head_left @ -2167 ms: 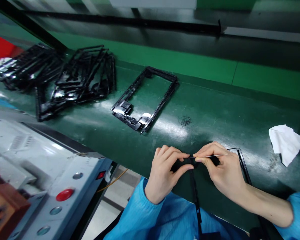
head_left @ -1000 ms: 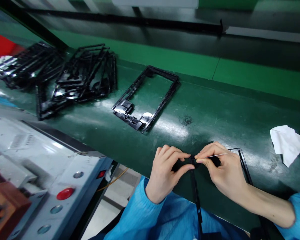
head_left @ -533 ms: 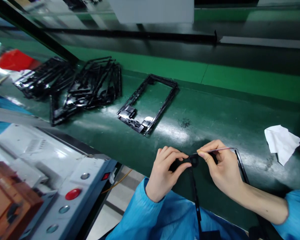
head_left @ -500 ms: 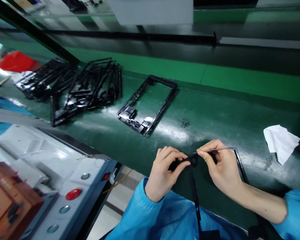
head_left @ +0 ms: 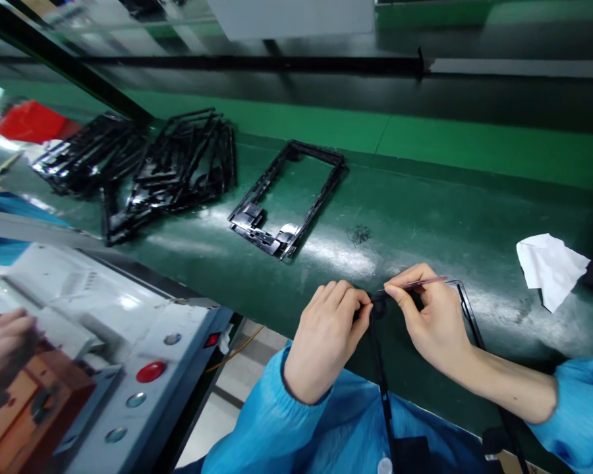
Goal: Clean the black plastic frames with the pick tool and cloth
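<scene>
Left grip (head_left: 322,342): narrow; my thumb and fingertips pinch the black frame (head_left: 384,394) at its upper left corner.
Right grip (head_left: 439,326): narrow; I hold the thin tool (head_left: 425,282) between thumb and fingers, its tip pointing at that same corner. Tip contact: I cannot tell.
Frame position: at the near edge of the green worktop (head_left: 449,210), between my grips; its left side runs down in front of my blue garment (head_left: 326,434).
Stacked frames (head_left: 250,216): lying flat on the worktop, beyond my left grip.
Frame piles (head_left: 182,164): two, side by side, left of the stacked frames.
Dark strands (head_left: 359,234): small tangle, right of the stacked frames.
White cloth (head_left: 553,270): crumpled, at far right.
Machine (head_left: 151,326): grey, lower left, with a round red button (head_left: 151,372).
Co-worker's hand (head_left: 4,359): at the orange block (head_left: 54,405).
</scene>
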Tool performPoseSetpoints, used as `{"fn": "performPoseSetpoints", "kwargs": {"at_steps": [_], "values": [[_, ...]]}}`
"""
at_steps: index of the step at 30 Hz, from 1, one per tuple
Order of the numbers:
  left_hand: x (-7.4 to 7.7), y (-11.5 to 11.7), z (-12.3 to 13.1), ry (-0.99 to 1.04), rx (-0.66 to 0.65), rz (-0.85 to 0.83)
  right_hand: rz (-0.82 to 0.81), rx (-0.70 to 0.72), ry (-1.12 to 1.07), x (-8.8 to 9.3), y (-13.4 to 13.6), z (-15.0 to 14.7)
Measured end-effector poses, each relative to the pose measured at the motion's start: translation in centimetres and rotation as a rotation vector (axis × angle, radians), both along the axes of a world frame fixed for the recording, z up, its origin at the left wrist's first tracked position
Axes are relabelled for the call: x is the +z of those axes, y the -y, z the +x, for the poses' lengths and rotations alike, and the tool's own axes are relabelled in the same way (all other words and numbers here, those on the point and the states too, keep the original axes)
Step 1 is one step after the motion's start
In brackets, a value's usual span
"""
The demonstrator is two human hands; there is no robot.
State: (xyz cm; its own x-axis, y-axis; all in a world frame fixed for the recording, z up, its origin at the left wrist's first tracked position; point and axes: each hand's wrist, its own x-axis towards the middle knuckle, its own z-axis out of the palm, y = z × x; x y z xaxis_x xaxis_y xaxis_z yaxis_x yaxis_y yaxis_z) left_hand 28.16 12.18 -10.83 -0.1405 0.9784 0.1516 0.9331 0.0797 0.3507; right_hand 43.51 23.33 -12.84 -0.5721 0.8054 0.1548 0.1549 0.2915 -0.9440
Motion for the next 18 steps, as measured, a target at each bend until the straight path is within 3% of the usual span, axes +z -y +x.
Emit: {"fn": "performPoseSetpoints", "kwargs": {"at_steps": [6,14,18], "values": [[-0.6,0.0,0.6,-0.025,0.01,0.011,-0.008,-0.01,0.022,-0.1,-0.1,0.0],[0.3,2.1,0.1,0.332,0.127,0.098,-0.033,0.009,0.0,-0.1,-0.1,0.1],[0.0,4.0,0.4,0.388,0.054,0.158,-0.051,0.005,-0.072,-0.2,0.1,0.3]]}}
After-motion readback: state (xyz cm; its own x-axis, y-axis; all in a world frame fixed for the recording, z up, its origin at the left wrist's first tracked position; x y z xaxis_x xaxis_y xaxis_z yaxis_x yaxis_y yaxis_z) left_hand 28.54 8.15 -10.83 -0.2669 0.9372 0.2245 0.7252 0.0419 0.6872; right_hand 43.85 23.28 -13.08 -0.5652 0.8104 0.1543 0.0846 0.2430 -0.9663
